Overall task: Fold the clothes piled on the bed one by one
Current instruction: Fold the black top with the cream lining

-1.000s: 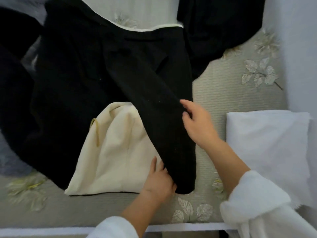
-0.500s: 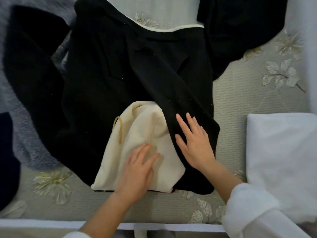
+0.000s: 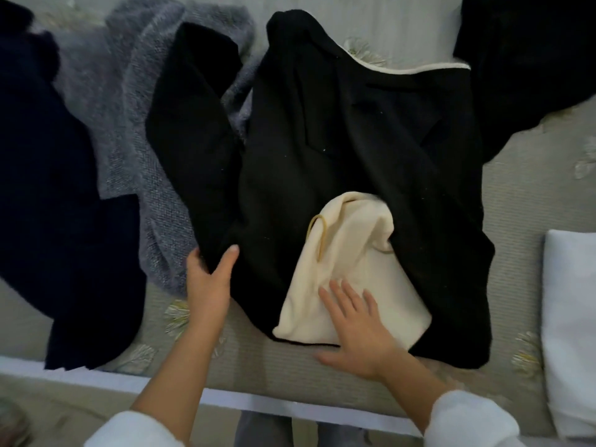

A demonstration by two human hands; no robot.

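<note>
this was a home bedroom: a bed (image 3: 522, 201) with a leaf-patterned cover, clothes (image 3: 338, 140) across it, a pillow (image 3: 571, 317) at right.

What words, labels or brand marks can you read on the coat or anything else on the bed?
None readable. The black coat, its cream lining, the grey knit and the folded white cloth show no words, tags or numbers; the bedcover bears only a leaf pattern.

Beige leaf-pattern bed (image 3: 525, 204) w/ white edge (image 3: 290, 409); dim light.
</note>
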